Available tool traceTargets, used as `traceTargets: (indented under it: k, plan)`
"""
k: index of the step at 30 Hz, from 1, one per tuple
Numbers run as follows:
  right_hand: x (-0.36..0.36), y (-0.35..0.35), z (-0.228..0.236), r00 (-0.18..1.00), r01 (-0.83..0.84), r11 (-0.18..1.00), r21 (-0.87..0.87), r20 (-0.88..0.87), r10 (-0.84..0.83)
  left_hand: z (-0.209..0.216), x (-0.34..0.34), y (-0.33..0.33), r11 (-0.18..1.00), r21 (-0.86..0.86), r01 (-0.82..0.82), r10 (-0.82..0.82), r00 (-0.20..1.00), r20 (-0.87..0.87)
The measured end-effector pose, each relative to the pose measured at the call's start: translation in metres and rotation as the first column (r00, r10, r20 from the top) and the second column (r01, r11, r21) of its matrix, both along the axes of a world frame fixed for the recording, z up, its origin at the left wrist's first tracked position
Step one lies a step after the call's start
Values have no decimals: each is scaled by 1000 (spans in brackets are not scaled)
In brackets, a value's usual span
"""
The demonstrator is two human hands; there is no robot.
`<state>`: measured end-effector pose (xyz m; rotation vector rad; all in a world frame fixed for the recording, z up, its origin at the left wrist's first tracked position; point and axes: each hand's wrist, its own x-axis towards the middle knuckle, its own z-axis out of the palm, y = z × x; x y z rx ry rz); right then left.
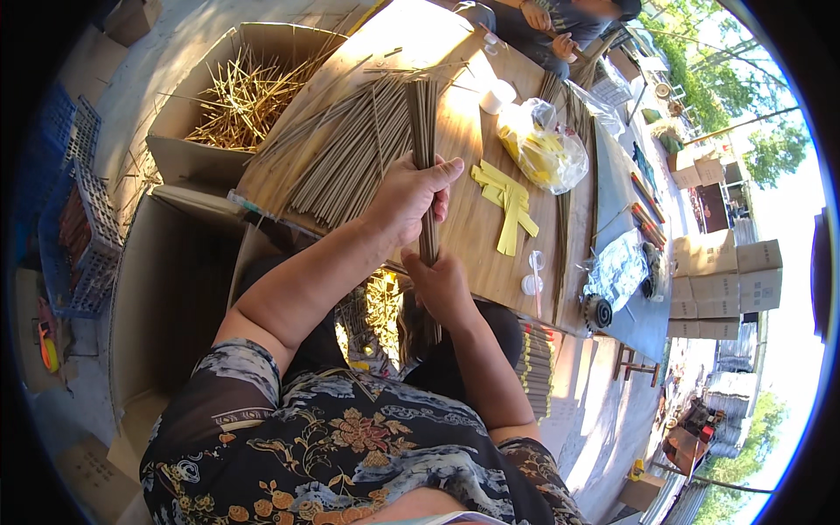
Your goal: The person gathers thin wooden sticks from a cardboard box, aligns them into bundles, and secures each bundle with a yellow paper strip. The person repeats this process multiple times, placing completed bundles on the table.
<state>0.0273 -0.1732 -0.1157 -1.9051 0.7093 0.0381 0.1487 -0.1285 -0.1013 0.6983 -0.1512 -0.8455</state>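
My left hand (411, 197) is wrapped round the upper part of a bundle of thin brown incense sticks (423, 118), held nearly upright over the table's near edge. Lower down, my right hand (439, 284) grips the same bundle, just below the left. The bundle's bottom end reaches down towards my lap. A wide spread of loose incense sticks (350, 157) lies on the wooden table left of the bundle. To its right lie several overlapping yellow paper strips (506, 206).
A clear plastic bag with yellow strips (547, 149) and a white lidded jar (497, 96) stand farther back. At left are a cardboard box of tangled sticks (245, 101), another open box (175, 289) and blue crates (92, 210). Across the table sits another person (560, 26).
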Motion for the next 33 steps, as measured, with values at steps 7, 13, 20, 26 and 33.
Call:
traceTargets:
  k: [7,13,20,26,33]
  plan:
    - [-6,-4,12,977,-163,746,645,210,31,10,5,6,962,-200,188,-192,981,-1]
    - [-9,-5,9,981,-176,778,604,177,84,12,17,7,981,-139,132,-133,991,8]
    - [-11,1,17,984,-178,786,592,109,141,11,43,17,982,-184,-33,20,997,-71]
    - [-8,-4,16,994,-109,887,450,79,82,9,12,9,986,-128,112,-106,993,49]
    - [-14,-6,16,971,-176,612,771,240,-24,8,11,7,950,-267,163,-170,985,-4]
